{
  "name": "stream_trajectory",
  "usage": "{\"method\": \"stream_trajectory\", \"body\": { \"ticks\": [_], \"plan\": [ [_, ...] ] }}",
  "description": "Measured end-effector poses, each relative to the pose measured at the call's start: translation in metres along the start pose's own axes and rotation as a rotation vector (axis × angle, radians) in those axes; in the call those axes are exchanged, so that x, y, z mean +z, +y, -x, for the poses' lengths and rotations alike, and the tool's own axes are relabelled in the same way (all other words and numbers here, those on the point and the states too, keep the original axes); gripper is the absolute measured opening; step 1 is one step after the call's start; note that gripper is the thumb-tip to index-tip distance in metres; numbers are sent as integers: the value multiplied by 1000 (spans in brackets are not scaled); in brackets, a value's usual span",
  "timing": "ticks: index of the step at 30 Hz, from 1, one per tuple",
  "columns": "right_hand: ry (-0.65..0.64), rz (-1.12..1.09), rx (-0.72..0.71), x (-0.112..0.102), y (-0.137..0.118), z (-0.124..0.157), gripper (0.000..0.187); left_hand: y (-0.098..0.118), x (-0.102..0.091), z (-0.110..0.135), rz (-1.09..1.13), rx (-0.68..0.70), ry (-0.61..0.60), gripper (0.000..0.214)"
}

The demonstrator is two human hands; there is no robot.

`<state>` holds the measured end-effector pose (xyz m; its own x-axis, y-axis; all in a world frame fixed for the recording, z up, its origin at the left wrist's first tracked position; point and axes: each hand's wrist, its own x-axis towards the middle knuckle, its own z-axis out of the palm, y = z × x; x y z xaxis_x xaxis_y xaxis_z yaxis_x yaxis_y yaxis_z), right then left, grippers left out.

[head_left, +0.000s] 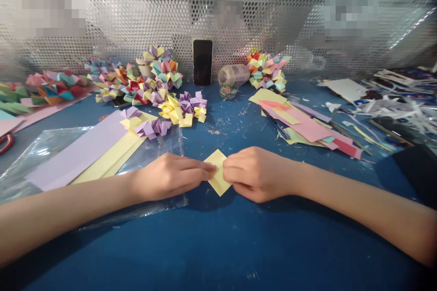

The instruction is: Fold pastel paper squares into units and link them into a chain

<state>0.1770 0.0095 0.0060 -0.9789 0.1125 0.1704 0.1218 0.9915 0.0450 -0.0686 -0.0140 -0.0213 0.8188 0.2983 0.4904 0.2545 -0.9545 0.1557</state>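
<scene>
Pale yellow paper, a small square turned so one corner points near, lies at the middle of the blue tabletop, between the two hands. Bare and reaching in from the left, the left hand has its fingers together and closed on the square's left corner. From the right, the right hand curls its fingers over the right corner, gripping it too.

Left of the square, a long lavender paper strip and pale yellow paper strips lie on a clear plastic bag, with folded purple and yellow paper pieces over their far ends. Farther left stand multicoloured folded-paper clusters. A black-screened phone stands upright at the far middle, before a perforated metal panel. To the far right, pink paper strips overlap other coloured sheets, and shredded white paper is heaped beyond.
</scene>
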Motion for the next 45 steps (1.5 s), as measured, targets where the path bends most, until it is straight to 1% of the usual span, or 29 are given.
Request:
{"method": "stream_trajectory", "body": {
  "ticks": [2,4,6,9,12,14,15,18,22,24,28,30,33,35,38,42,44,45],
  "plan": [
    [-50,-171,78,-4,0,0,1,1,-1,-1,-23,10,4,23],
    [-65,-280,105,-5,0,-1,11,2,-2,-2,-50,15,21,21],
    [-27,-287,90,-2,-1,-1,15,3,-3,-3,-77,34,38,19],
    [117,-113,28,8,-5,-1,15,4,-3,-3,-123,62,58,15],
    [259,153,-143,13,-8,-2,12,5,-3,-4,-154,67,61,11],
    [309,265,-250,12,-10,-3,11,5,-2,-5,-165,92,51,10],
    [323,290,-279,11,-10,-3,11,5,-2,-6,-170,108,47,9],
    [343,318,-320,7,-10,-3,17,6,-2,-9,-164,129,44,10],
    [343,329,-382,4,-9,-2,19,7,-1,-12,-116,122,37,20],
    [325,332,-395,3,-10,-2,19,7,-1,-12,-114,126,35,19],
    [253,359,-472,-1,-12,-1,19,7,-1,-11,-128,98,37,15],
    [219,334,-451,-1,-14,0,16,5,-1,-11,-123,90,23,16],
    [196,237,-326,1,-19,5,13,4,-1,-11,-114,115,-11,19],
    [197,162,-240,5,-21,11,15,4,-1,-11,-121,138,-15,20],
    [254,65,-139,10,-25,22,21,5,-1,-10,-145,157,33,18],
    [342,-23,-112,13,-26,29,20,7,-1,-9,-180,176,126,14],
    [384,-78,-99,14,-25,28,20,8,-2,-9,-175,184,121,13],
    [402,-116,-69,14,-24,27,21,8,-2,-10,-164,186,109,13]
  ]
}}
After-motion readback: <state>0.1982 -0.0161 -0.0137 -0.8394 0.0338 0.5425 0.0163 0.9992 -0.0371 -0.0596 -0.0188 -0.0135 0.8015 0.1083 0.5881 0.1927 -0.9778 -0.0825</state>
